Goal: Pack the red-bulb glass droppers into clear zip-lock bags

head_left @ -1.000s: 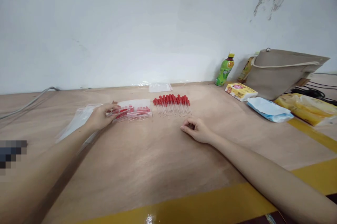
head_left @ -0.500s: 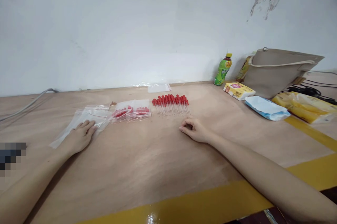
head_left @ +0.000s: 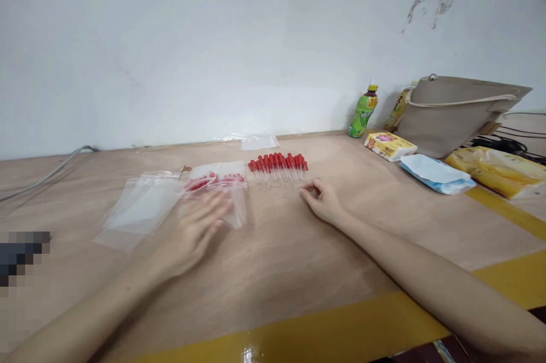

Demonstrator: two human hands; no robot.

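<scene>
While the clear-stemmed, red-bulbed droppers (head_left: 275, 164) point their tips toward six o'clock, they lie at ten o'clock from your nearer, loosely curled right hand (head_left: 324, 201). Your left hand (head_left: 196, 232), at their eight o'clock, overlaps a clear plastic bag (head_left: 237, 213); I can't tell what either grips.

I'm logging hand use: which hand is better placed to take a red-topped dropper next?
Probably the right hand: it is just beside the droppers, while the blurred left hand is farther off, at a clear bag.

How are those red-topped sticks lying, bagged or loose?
Loose: the red-topped sticks lie directly on the tabletop, no bag around them.
</scene>
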